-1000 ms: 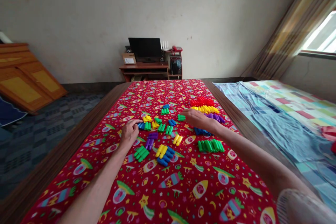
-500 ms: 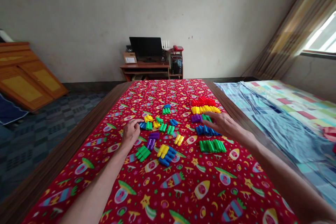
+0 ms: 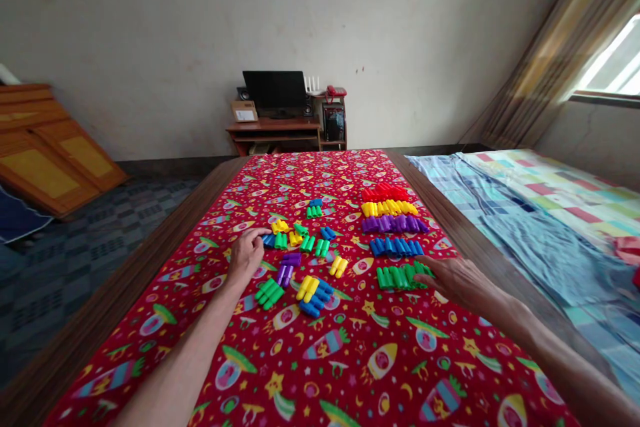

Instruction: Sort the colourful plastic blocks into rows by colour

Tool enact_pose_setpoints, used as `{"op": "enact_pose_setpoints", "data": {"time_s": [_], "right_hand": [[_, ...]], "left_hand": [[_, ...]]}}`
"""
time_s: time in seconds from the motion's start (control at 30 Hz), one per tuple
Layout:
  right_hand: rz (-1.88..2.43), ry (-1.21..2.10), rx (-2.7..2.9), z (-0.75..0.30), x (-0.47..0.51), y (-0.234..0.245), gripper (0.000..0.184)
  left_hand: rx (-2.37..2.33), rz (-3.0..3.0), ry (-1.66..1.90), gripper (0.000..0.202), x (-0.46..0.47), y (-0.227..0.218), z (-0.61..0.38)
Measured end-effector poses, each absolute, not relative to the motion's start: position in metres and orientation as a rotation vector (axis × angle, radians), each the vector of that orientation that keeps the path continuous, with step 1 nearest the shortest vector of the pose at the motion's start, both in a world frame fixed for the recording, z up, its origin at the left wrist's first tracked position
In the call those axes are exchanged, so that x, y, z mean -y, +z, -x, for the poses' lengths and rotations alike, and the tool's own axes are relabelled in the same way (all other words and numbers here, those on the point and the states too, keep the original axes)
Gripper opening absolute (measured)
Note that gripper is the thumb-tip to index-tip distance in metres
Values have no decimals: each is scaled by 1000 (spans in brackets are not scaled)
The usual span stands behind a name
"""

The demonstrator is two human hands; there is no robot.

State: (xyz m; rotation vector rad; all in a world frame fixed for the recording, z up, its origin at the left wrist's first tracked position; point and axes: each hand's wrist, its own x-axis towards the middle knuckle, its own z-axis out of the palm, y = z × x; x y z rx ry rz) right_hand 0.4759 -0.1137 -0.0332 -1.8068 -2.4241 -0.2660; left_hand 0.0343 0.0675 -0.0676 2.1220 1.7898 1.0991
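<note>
My left hand [image 3: 246,255] rests on the cloth with thumb and index finger closed at the left end of a blue plastic block [image 3: 269,241]. On the right, my right hand [image 3: 447,275] has its fingers around a green block [image 3: 424,269] at the right end of the green row [image 3: 395,277]. Above that lie a blue row [image 3: 393,247], a purple row [image 3: 393,223], a yellow row [image 3: 385,209] and a red row [image 3: 385,193]. Loose blocks lie between my hands, among them yellow blocks [image 3: 339,267], purple blocks [image 3: 285,275] and green blocks [image 3: 269,293].
A red patterned cloth [image 3: 345,373] covers the long table, whose brown edge [image 3: 165,233] shows. Behind stands a desk [image 3: 280,124] with a monitor [image 3: 275,90]. A bed [image 3: 530,213] is on the right, a wooden cabinet [image 3: 55,147] on the left.
My right hand has moved from the purple row down to the green row, bringing a green block with it. The purple row now shows in full. My left hand stays at the blue block.
</note>
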Motion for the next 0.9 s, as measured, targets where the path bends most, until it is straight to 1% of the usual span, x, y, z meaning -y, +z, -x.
{"op": "enact_pose_setpoints", "data": {"time_s": [0.17, 0.33, 0.4, 0.5, 0.6, 0.67, 0.73, 0.8, 0.9], "right_hand": [[1844, -274, 2360, -464, 100, -1, 37], [1520, -149, 2491, -407, 50, 22, 34], [1339, -56, 2583, -376, 25, 21, 29], [1131, 45, 2705, -330, -6, 10, 17], [1176, -44, 2806, -296, -23, -13, 20], [1197, -132, 2828, -284, -28, -28, 16], [1144, -136, 2833, -282, -28, -35, 11], [1073, -35, 2818, -287, -26, -30, 16], [1044, 169, 2693, -309, -16, -6, 22]], "left_hand": [[-1785, -2120, 1101, 37, -68, -68, -34], [-1795, -2117, 1101, 36, -69, -70, -34], [-1791, -2118, 1102, 36, -70, -70, -34], [-1779, -2131, 1100, 36, -71, -71, -33], [-1766, -2143, 1115, 35, -71, -72, -32], [-1758, -2122, 1133, 35, -71, -74, -33], [-1713, -2077, 1163, 36, -72, -75, -34], [-1618, -2049, 1198, 39, -74, -77, -35], [-1509, -2071, 1223, 44, -77, -81, -36]]}}
